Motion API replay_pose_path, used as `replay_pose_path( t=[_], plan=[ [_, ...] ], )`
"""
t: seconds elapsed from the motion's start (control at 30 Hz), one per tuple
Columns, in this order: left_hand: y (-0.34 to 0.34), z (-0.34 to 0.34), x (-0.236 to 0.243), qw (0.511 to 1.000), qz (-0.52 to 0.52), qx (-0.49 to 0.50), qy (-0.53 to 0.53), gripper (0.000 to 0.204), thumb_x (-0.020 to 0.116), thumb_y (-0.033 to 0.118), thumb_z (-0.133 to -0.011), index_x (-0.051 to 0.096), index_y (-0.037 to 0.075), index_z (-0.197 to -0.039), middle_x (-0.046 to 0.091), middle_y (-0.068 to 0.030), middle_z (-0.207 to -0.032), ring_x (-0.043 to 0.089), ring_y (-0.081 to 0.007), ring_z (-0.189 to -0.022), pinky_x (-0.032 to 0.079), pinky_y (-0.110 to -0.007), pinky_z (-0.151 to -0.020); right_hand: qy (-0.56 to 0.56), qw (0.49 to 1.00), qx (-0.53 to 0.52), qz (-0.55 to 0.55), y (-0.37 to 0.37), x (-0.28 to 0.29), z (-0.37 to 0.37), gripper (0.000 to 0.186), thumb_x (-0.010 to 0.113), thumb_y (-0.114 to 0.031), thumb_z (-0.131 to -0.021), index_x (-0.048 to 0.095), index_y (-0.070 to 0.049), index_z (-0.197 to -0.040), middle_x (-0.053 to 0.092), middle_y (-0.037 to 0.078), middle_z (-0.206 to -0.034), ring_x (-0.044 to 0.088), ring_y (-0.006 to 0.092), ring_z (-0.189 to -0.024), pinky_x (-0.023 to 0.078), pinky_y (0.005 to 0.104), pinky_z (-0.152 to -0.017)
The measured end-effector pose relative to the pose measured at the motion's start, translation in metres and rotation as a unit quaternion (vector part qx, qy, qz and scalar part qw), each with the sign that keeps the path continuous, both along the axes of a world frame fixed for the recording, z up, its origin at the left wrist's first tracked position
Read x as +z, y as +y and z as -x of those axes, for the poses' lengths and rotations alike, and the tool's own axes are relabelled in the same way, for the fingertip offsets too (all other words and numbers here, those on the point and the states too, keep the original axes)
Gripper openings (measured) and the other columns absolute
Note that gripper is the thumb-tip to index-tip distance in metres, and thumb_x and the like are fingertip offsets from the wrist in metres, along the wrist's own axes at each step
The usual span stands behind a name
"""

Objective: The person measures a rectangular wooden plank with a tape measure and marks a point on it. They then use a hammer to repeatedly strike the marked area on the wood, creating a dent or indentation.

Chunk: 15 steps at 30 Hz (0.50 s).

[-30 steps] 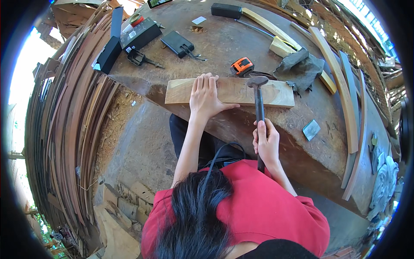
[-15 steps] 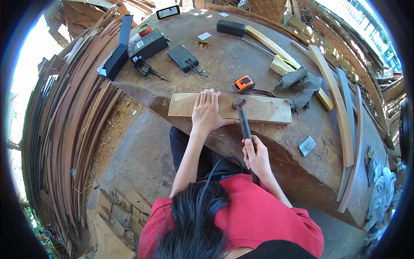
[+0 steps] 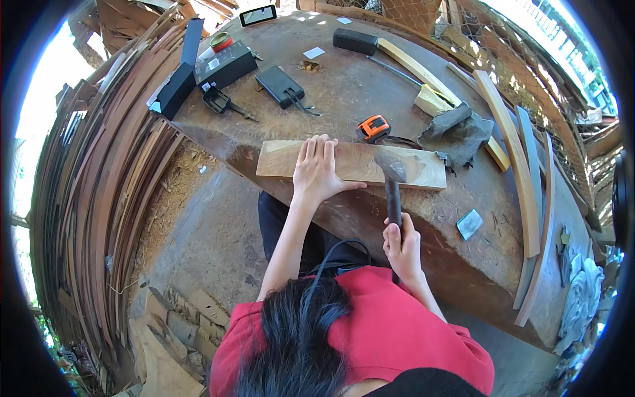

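A pale wooden board point(image 3: 278, 160) lies flat along the near edge of the worktable. My left hand point(image 3: 316, 169) rests on it left of its middle, fingers spread flat and pointing away, thumb stretched to the right along the near edge. In my right hand point(image 3: 402, 248) is a hammer point(image 3: 393, 195), gripped by its dark handle. Its head is over the right half of the board; whether it touches the wood I cannot tell. Just beyond the board sits an orange and black tape measure point(image 3: 374, 128). A crumpled grey cloth point(image 3: 456, 132) lies by the board's right end.
On the worktable point(image 3: 317, 86) stand a black box point(image 3: 225, 64), a black power bank point(image 3: 280, 86) and a propped phone point(image 3: 258, 16). Long wooden strips point(image 3: 512, 159) lie at the right, near a small sandpaper piece point(image 3: 470, 225). Stacked planks point(image 3: 99, 185) fill the left.
My right hand has moved the hammer to the right, and its head now shows from another angle. The left hand stays on the board.
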<state>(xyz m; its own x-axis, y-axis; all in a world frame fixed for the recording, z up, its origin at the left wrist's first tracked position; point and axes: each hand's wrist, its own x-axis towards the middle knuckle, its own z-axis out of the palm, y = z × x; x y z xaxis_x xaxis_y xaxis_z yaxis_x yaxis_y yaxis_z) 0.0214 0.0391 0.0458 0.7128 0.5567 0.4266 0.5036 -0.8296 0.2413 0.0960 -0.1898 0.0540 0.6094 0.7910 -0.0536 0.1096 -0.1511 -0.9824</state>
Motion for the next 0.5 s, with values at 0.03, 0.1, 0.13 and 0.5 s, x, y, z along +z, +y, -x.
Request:
replay_pose_path(
  t=[0.03,0.1,0.13,0.5],
  plan=[
    [0.000,0.000,-0.001,1.000,0.001,0.001,0.002,0.105,0.076,0.075,-0.048,0.051,0.002,-0.121,0.050,-0.0127,-0.124,0.043,-0.0296,-0.124,0.033,-0.041,-0.109,-0.006,1.000,-0.001,0.010,0.003,0.002,0.001,0.033,0.050,-0.032,-0.101,0.054,0.001,-0.102,0.051,0.001,-0.059,0.048,0.0075,-0.047,0.039,0.0253,-0.045],
    [0.002,0.001,-0.003,1.000,-0.001,0.003,0.008,0.106,0.076,0.075,-0.048,0.051,0.002,-0.121,0.050,-0.0127,-0.124,0.043,-0.0298,-0.124,0.033,-0.042,-0.109,0.026,0.999,0.006,0.044,0.009,0.008,0.001,0.032,0.051,-0.031,-0.101,0.055,0.001,-0.102,0.051,0.001,-0.059,0.049,0.0075,-0.047,0.040,0.0258,-0.045],
    [0.002,0.001,-0.003,1.000,-0.003,0.004,0.005,0.106,0.075,0.075,-0.048,0.051,0.002,-0.120,0.050,-0.0126,-0.124,0.043,-0.0297,-0.124,0.033,-0.042,-0.109,0.022,0.998,0.003,0.050,0.010,0.006,0.001,0.032,0.051,-0.031,-0.100,0.055,0.001,-0.102,0.051,0.001,-0.059,0.049,0.0075,-0.047,0.040,0.0256,-0.045],
    [0.001,0.000,-0.002,1.000,-0.015,0.006,-0.002,0.107,0.074,0.076,-0.048,0.051,0.002,-0.121,0.050,-0.0127,-0.124,0.043,-0.0298,-0.123,0.033,-0.042,-0.108,-0.036,0.998,-0.012,0.056,0.004,-0.002,-0.012,0.034,0.053,-0.031,-0.099,0.056,0.002,-0.101,0.053,0.005,-0.057,0.053,0.0109,-0.045,0.041,0.0273,-0.046]
  ],
)
